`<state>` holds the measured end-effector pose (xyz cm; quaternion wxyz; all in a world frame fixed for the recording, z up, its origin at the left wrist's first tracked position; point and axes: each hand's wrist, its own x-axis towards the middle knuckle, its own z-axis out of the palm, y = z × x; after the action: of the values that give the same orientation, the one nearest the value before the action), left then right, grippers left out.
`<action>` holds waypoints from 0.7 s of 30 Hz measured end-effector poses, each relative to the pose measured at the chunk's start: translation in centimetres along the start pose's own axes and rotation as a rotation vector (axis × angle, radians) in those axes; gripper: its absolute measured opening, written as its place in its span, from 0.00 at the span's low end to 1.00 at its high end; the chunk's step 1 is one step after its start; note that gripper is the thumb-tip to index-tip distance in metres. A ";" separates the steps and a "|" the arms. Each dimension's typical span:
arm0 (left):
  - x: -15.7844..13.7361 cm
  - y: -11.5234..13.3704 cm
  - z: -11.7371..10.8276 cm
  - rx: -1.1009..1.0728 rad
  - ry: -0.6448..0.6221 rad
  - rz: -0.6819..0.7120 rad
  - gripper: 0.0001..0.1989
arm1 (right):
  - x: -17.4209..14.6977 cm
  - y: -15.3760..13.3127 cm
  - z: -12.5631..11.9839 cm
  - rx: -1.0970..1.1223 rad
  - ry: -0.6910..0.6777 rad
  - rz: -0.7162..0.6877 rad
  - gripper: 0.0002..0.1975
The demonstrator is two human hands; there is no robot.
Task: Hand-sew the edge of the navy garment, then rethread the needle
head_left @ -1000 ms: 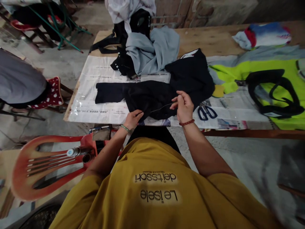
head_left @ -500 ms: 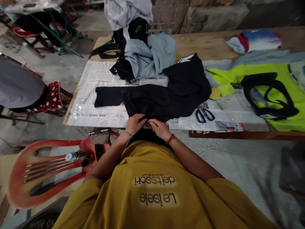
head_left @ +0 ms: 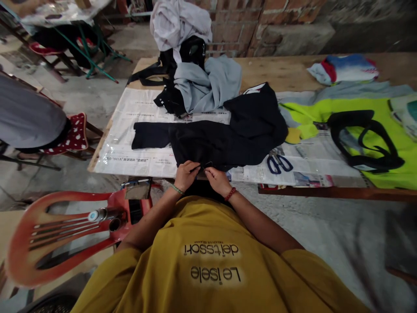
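Note:
A dark navy garment point(head_left: 208, 141) lies across the near side of the table, one narrow part stretched to the left. My left hand point(head_left: 186, 176) pinches the garment's front edge. Close beside it, my right hand point(head_left: 219, 180) is closed in a pinch against that same edge; whatever is between its fingertips is too small to make out. A faint thin thread shows on the cloth just above the fingers. Dark-handled scissors point(head_left: 279, 164) rest to the right of the garment.
Newspaper point(head_left: 120, 150) under clear plastic covers much of the wooden table point(head_left: 270, 69). Behind the garment are a grey cloth point(head_left: 208, 82) and black straps. Neon-yellow clothing point(head_left: 312, 113) lies right. A red plastic chair point(head_left: 22, 248) stands at left; a seated person point(head_left: 29, 113) is beyond.
The view has tilted slightly, so the table sits a little lower. My hands stay together at the garment's edge, the right fingers now slightly lower on it.

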<state>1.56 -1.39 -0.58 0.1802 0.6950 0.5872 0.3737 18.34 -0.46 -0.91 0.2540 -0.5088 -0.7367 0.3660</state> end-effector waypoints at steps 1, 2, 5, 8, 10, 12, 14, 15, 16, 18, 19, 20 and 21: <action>0.0 0.0 0.1 0.002 -0.006 0.008 0.07 | 0.0 0.0 0.1 -0.015 0.000 0.006 0.12; -0.1 0.0 0.1 0.005 -0.011 0.011 0.07 | 0.1 0.0 0.1 -0.026 0.000 0.010 0.12; -0.2 -0.1 0.2 -0.001 -0.009 0.010 0.07 | 0.2 -0.1 0.3 -0.023 0.001 0.007 0.11; -0.3 -0.2 0.2 -0.013 -0.001 0.008 0.08 | 0.1 0.0 0.6 0.010 0.003 -0.012 0.11; -0.3 -0.2 0.3 -0.002 -0.007 0.008 0.08 | 0.0 0.1 0.7 0.019 0.010 -0.019 0.11; -0.4 -0.2 0.4 0.021 -0.009 0.013 0.08 | -0.1 0.2 0.8 0.005 0.021 -0.017 0.11; -0.4 -0.1 0.6 0.042 -0.002 0.021 0.07 | -0.1 0.2 0.9 -0.017 0.032 -0.018 0.11; -0.4 -0.1 0.6 0.046 0.006 0.025 0.07 | -0.1 0.2 1.0 -0.027 0.036 -0.020 0.11; -0.5 -0.2 0.7 0.044 0.015 0.030 0.07 | -0.1 0.2 1.0 -0.036 0.042 -0.021 0.11; -0.5 -0.2 0.8 0.025 0.031 0.037 0.07 | 0.0 0.1 1.2 -0.049 0.053 -0.019 0.11; -0.5 -0.2 0.9 0.011 0.037 0.038 0.08 | 0.1 0.0 1.3 -0.052 0.060 -0.018 0.11; -0.5 -0.2 0.9 -0.001 0.040 0.037 0.08 | 0.1 0.0 1.4 -0.051 0.069 -0.019 0.11; -0.6 -0.2 0.9 -0.011 0.039 0.037 0.08 | 0.1 -0.1 1.5 -0.046 0.078 -0.021 0.11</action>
<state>2.09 -1.74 -1.46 0.1656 0.6973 0.5756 0.3937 17.11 -0.76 -1.74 0.2746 -0.5206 -0.7397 0.3262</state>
